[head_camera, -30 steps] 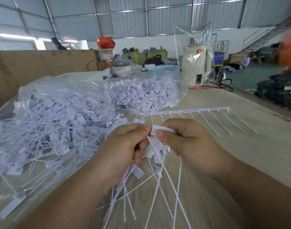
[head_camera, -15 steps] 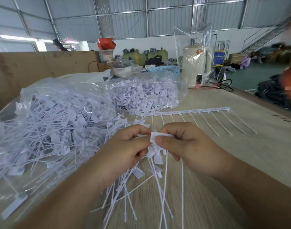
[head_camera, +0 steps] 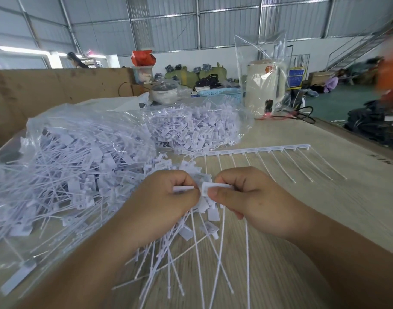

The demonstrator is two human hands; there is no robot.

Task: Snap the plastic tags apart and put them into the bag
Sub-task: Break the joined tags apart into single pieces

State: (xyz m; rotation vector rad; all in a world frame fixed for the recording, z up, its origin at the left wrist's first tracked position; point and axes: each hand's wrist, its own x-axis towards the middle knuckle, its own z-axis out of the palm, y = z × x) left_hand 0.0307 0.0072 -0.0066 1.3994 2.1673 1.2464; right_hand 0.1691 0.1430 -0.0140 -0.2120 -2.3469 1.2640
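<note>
My left hand (head_camera: 166, 204) grips a bundle of white plastic tags (head_camera: 184, 189), whose thin tails fan out below over the wooden table (head_camera: 324, 197). My right hand (head_camera: 253, 197) pinches a white tag head (head_camera: 210, 188) between thumb and forefinger, just right of the left hand's tags and slightly apart from them. A big clear bag (head_camera: 64, 157) full of loose tags lies at the left. A joined strip of tags (head_camera: 258, 150) lies flat beyond my right hand.
A second clear bag of tags (head_camera: 197, 128) lies behind the hands. A cream appliance in a plastic cover (head_camera: 263, 90), a metal pot (head_camera: 164, 91) and a blue basket (head_camera: 222, 92) stand at the table's far end. A cardboard wall (head_camera: 46, 92) rises at the left.
My hands have drawn slightly apart: the tag head in my right fingers now shows a small gap from the bundle held in my left hand.
</note>
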